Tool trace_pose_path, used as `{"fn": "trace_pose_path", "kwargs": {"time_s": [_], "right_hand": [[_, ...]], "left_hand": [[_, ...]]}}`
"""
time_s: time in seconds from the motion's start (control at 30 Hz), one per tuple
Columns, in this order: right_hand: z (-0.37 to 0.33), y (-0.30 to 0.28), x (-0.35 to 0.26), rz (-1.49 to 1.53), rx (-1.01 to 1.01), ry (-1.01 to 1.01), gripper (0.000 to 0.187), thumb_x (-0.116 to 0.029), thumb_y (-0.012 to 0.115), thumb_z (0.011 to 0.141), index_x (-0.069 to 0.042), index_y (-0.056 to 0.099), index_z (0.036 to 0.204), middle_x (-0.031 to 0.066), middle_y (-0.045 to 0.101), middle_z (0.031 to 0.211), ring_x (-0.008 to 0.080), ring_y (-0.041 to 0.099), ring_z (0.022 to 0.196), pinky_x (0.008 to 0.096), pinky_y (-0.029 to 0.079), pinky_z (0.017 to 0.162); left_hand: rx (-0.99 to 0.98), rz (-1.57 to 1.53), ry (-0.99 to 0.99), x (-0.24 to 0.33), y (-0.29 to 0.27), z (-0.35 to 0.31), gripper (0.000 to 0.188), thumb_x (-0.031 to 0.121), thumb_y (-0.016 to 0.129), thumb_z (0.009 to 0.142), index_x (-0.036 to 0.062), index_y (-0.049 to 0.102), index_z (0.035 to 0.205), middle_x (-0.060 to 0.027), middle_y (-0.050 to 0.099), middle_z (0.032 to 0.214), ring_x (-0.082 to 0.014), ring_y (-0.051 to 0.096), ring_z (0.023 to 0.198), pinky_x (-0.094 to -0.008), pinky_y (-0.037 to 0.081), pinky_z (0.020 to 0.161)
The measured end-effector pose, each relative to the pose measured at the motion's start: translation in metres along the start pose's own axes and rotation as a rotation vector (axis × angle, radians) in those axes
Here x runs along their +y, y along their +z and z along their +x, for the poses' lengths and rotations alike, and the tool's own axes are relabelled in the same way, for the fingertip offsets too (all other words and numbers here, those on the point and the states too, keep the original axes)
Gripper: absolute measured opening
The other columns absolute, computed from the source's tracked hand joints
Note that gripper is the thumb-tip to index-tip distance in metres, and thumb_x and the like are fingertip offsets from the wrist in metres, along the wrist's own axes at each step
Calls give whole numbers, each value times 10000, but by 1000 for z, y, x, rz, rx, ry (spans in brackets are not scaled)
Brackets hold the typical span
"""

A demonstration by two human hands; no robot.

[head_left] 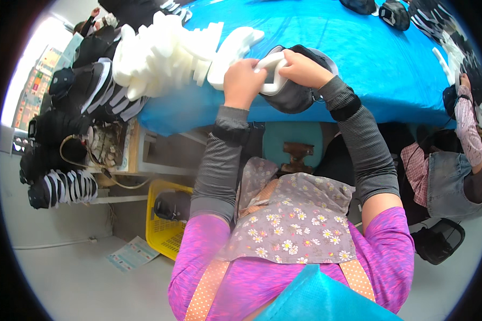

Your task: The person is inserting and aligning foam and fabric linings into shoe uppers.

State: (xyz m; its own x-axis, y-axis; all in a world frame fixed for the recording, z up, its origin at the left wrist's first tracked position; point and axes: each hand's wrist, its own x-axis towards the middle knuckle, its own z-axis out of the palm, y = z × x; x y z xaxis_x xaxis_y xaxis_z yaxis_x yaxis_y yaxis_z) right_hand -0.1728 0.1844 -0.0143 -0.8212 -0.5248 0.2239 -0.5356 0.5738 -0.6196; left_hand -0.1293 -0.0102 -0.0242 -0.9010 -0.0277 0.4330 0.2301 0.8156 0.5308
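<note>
We've got one upright, wide head-worn fisheye, left of the pair, facing steeply down and forward: wearer's torso [292, 232] close below, hands [243, 81] near at upper middle, counter [369, 59] under and beyond them.

Window: glaring white over on the left [29, 58], a picture-covered panel [36, 88] against it.
Light: bright, glinting off the sheeting.
Wall: pale and plain [51, 224], a white cable [53, 246] along its foot.
Floor: smooth grey [85, 294].
Table: draped in shiny blue sheeting [369, 69], wrinkled in places.
Side stand: wood-edged, lower left of the table [133, 144].
Seat: teal, rounded, with a rusty bracket [276, 136].
</note>
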Motion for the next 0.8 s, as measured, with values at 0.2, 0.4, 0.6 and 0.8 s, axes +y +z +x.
{"fn": "trace_pose_path", "kwargs": {"time_s": [0.2, 0.4, 0.6, 0.8], "right_hand": [[6, 9, 3, 59, 36, 56, 302, -218, 589, 856, 71, 546, 933, 268, 650, 904, 367, 644, 841, 409, 502, 741], [0, 5, 14, 202, 64, 50, 398, -239, 586, 833, 93, 596, 1053, 268, 664, 969, 352, 659, 916, 388, 513, 813], [-3, 5, 12, 267, 72, 35, 426, -250, 583, 826, 95, 638, 1069, 295, 671, 1023, 403, 658, 972, 409, 514, 861], [1, 14, 21, 315, 160, 17, 352, -204, 581, 822, 87, 597, 1020, 231, 656, 944, 305, 635, 873, 381, 491, 790]], "left_hand": [[79, -19, -25, -4, 3, 6, 305, 264, 658, 783, 41, 770, 958, -180, 720, 879, -359, 692, 865, -453, 539, 802], [181, 279, 193, 23, -9, 2, 539, 209, 771, 767, -17, 638, 1238, -285, 554, 1336, -398, 584, 1174, -428, 483, 961], [-63, -88, 355, 13, -2, 25, 540, 215, 732, 827, -1, 601, 1304, -259, 674, 1093, -407, 656, 982, -468, 513, 843], [-58, -49, 309, 18, 7, 21, 391, 236, 682, 875, 63, 681, 1226, -227, 704, 935, -392, 679, 857, -459, 526, 745]]}}
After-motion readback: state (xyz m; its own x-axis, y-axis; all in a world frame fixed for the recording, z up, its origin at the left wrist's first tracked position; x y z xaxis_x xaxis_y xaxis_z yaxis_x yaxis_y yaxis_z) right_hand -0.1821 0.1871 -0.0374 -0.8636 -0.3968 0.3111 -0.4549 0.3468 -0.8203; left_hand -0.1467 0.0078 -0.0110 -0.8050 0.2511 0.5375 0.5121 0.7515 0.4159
